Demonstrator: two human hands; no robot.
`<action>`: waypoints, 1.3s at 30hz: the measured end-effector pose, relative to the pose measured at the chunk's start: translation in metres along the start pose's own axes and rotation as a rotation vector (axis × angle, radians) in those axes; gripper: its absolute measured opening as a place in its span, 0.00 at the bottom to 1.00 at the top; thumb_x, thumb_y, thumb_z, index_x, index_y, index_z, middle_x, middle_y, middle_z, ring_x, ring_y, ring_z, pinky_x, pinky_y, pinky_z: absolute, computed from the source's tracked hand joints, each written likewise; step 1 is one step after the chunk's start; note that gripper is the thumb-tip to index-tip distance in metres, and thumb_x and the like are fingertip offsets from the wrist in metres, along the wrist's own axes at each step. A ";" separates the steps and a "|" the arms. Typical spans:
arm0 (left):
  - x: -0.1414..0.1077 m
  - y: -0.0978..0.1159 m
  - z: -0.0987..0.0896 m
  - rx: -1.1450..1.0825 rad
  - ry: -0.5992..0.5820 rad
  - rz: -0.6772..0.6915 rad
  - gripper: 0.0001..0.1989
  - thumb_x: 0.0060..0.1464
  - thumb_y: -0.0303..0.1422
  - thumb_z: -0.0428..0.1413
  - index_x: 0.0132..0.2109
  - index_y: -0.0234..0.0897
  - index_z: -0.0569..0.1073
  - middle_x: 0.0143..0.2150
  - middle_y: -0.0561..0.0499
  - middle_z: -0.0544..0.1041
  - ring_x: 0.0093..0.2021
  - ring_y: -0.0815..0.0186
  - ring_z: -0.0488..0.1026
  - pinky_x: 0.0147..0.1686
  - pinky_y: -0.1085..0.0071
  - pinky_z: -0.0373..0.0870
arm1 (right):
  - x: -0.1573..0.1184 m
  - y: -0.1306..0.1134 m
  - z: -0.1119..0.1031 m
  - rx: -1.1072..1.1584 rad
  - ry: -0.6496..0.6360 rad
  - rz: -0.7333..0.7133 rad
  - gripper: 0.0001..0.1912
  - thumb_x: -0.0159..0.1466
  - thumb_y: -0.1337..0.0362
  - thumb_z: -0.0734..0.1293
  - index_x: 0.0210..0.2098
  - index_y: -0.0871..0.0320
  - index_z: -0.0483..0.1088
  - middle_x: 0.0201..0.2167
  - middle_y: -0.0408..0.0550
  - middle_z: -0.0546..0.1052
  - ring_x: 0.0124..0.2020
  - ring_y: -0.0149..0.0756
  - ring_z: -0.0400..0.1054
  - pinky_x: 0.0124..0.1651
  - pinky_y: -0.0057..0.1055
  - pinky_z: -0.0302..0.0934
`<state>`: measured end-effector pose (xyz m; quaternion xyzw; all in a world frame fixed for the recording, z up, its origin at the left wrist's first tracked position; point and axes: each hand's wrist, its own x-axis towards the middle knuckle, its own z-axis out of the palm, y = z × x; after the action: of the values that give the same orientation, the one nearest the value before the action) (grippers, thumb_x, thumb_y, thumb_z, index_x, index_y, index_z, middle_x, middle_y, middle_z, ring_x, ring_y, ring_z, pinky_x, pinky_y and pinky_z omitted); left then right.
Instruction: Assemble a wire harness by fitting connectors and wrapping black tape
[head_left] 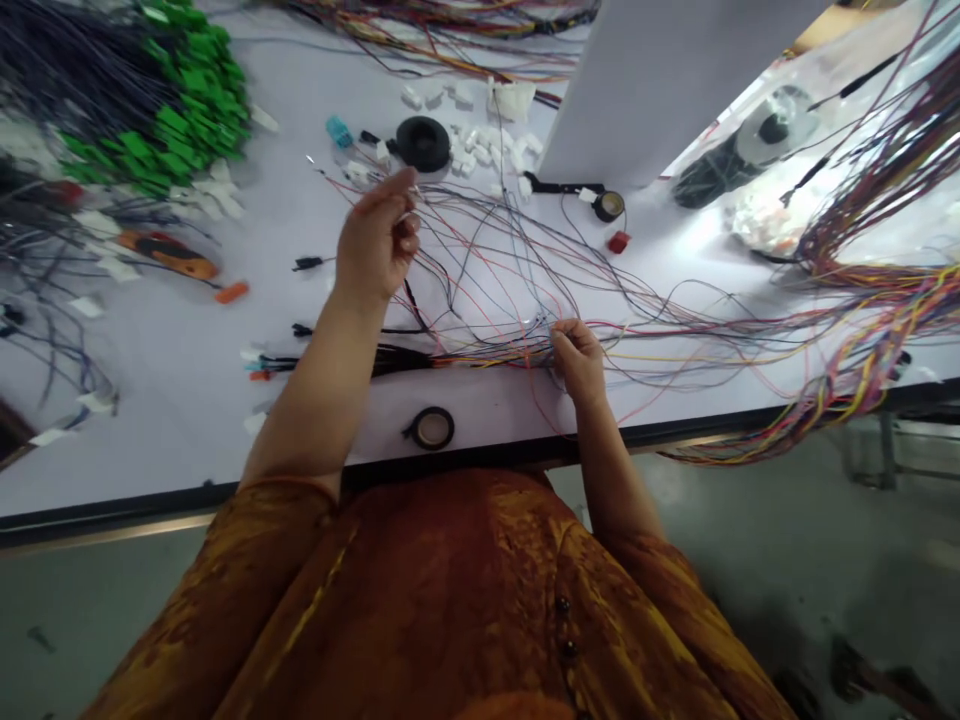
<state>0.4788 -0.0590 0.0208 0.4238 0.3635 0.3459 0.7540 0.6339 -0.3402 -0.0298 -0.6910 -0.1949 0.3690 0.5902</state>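
My left hand (379,240) is raised over the left part of the wires, its fingers curled and pressed together. A small pale bit shows at its fingertips, too fine to name. Lower and to the right, my right hand (579,360) pinches thin wires (541,320) just above the main bundle. Loose red, black and blue wires (480,245) fan out between the two hands. Below them, the wire bundle (480,358) lies along the table, its left part in black covering (401,360). White connectors (360,175) sit just beyond my left hand.
Black tape rolls lie at the back (423,143), near the front edge (433,429) and at right (608,207). Green connectors (172,140) pile up at far left, near an orange-handled tool (172,255). A grey upright panel (675,90) stands behind. Colourful wires (862,370) hang over the right edge.
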 end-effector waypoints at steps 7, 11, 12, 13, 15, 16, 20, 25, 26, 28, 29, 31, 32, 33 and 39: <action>0.017 0.021 -0.060 0.080 0.085 0.119 0.10 0.71 0.32 0.49 0.54 0.48 0.71 0.30 0.61 0.75 0.34 0.76 0.67 0.30 0.77 0.62 | 0.000 -0.003 0.010 0.039 0.196 -0.027 0.13 0.57 0.55 0.68 0.32 0.53 0.61 0.15 0.29 0.57 0.14 0.23 0.46 0.17 0.24 0.43; -0.009 0.020 -0.072 0.131 0.064 0.140 0.17 0.70 0.44 0.46 0.50 0.47 0.77 0.34 0.54 0.75 0.37 0.72 0.74 0.32 0.74 0.68 | -0.002 -0.002 0.008 0.035 0.183 -0.022 0.12 0.58 0.57 0.69 0.32 0.53 0.61 0.14 0.30 0.60 0.13 0.24 0.50 0.17 0.24 0.45; -0.019 0.022 -0.073 0.123 0.059 0.136 0.19 0.70 0.45 0.45 0.48 0.46 0.79 0.35 0.53 0.76 0.37 0.70 0.75 0.32 0.73 0.69 | -0.003 -0.002 0.007 0.032 0.178 -0.011 0.11 0.58 0.58 0.69 0.33 0.53 0.62 0.14 0.30 0.61 0.13 0.24 0.51 0.17 0.24 0.45; -0.029 0.024 -0.074 0.116 0.053 0.130 0.19 0.69 0.46 0.45 0.45 0.47 0.80 0.36 0.51 0.76 0.36 0.70 0.76 0.32 0.72 0.70 | -0.003 -0.001 0.005 0.027 0.176 0.000 0.11 0.58 0.58 0.69 0.33 0.53 0.62 0.14 0.31 0.62 0.13 0.24 0.51 0.17 0.24 0.45; -0.048 0.031 -0.075 0.117 0.034 0.124 0.20 0.67 0.49 0.47 0.44 0.47 0.80 0.38 0.49 0.78 0.34 0.69 0.76 0.31 0.71 0.71 | -0.003 0.000 0.001 -0.014 0.179 0.027 0.11 0.59 0.57 0.68 0.34 0.53 0.62 0.16 0.33 0.64 0.14 0.26 0.53 0.18 0.25 0.46; -0.056 0.034 -0.076 0.125 0.029 0.127 0.21 0.67 0.50 0.48 0.45 0.46 0.80 0.39 0.48 0.79 0.34 0.68 0.77 0.30 0.71 0.71 | -0.003 -0.002 -0.001 -0.072 0.188 0.030 0.11 0.58 0.57 0.67 0.34 0.53 0.62 0.18 0.34 0.65 0.15 0.28 0.55 0.18 0.26 0.48; -0.077 0.039 -0.085 0.161 0.036 0.142 0.24 0.68 0.51 0.46 0.47 0.40 0.79 0.41 0.44 0.80 0.39 0.66 0.79 0.33 0.72 0.71 | -0.009 -0.023 0.006 -0.557 0.394 -0.369 0.12 0.58 0.60 0.68 0.40 0.56 0.67 0.39 0.52 0.74 0.37 0.41 0.71 0.32 0.36 0.65; -0.084 0.037 -0.092 0.079 -0.030 0.194 0.21 0.68 0.46 0.49 0.48 0.35 0.79 0.44 0.43 0.81 0.41 0.67 0.78 0.36 0.73 0.72 | -0.014 -0.078 0.083 -0.678 0.071 -0.914 0.08 0.67 0.63 0.64 0.45 0.54 0.69 0.46 0.53 0.75 0.52 0.43 0.69 0.55 0.47 0.65; -0.085 0.037 -0.092 0.086 -0.023 0.188 0.22 0.68 0.46 0.49 0.48 0.35 0.79 0.45 0.43 0.81 0.42 0.67 0.78 0.37 0.73 0.72 | -0.011 -0.087 0.105 -0.657 -0.046 -0.944 0.08 0.68 0.62 0.63 0.46 0.53 0.70 0.47 0.52 0.75 0.53 0.44 0.69 0.57 0.47 0.64; -0.087 0.038 -0.089 0.137 0.013 0.162 0.23 0.69 0.48 0.47 0.48 0.37 0.79 0.45 0.44 0.81 0.45 0.66 0.79 0.38 0.74 0.72 | 0.001 -0.098 0.149 -0.608 -0.226 -0.959 0.08 0.67 0.62 0.65 0.46 0.52 0.70 0.48 0.52 0.75 0.54 0.44 0.68 0.58 0.47 0.64; -0.088 0.038 -0.087 0.165 0.028 0.155 0.23 0.69 0.49 0.47 0.48 0.38 0.79 0.46 0.44 0.81 0.47 0.65 0.79 0.39 0.73 0.72 | 0.009 -0.102 0.169 -0.583 -0.300 -0.941 0.08 0.66 0.62 0.66 0.46 0.52 0.70 0.47 0.51 0.75 0.53 0.43 0.69 0.57 0.45 0.65; -0.090 0.038 -0.085 0.208 0.042 0.177 0.22 0.69 0.48 0.46 0.48 0.39 0.79 0.48 0.45 0.82 0.51 0.64 0.78 0.42 0.73 0.72 | 0.022 -0.105 0.202 -0.518 -0.427 -0.867 0.07 0.65 0.63 0.68 0.43 0.53 0.70 0.44 0.49 0.75 0.48 0.41 0.69 0.54 0.41 0.66; -0.091 0.038 -0.084 0.225 0.049 0.200 0.22 0.69 0.47 0.46 0.48 0.40 0.80 0.49 0.46 0.81 0.52 0.64 0.78 0.43 0.73 0.72 | 0.026 -0.106 0.213 -0.476 -0.478 -0.812 0.05 0.65 0.63 0.68 0.40 0.53 0.69 0.41 0.48 0.75 0.45 0.38 0.69 0.51 0.38 0.67; -0.092 0.038 -0.084 0.242 0.060 0.224 0.21 0.70 0.46 0.46 0.48 0.40 0.80 0.50 0.46 0.81 0.53 0.64 0.77 0.44 0.73 0.72 | 0.029 -0.106 0.222 -0.430 -0.523 -0.748 0.03 0.65 0.64 0.68 0.37 0.54 0.69 0.38 0.46 0.74 0.41 0.36 0.68 0.46 0.35 0.66; -0.081 0.033 -0.109 0.235 -0.072 0.326 0.20 0.68 0.46 0.49 0.52 0.41 0.79 0.54 0.45 0.80 0.53 0.63 0.78 0.48 0.69 0.72 | 0.035 -0.109 0.226 -0.216 -0.706 -0.461 0.10 0.67 0.65 0.66 0.29 0.57 0.67 0.25 0.40 0.65 0.26 0.25 0.55 0.29 0.25 0.54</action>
<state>0.3395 -0.0709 0.0299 0.5742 0.3010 0.4032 0.6459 0.5082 -0.1388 0.0584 -0.5186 -0.5714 0.4189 0.4787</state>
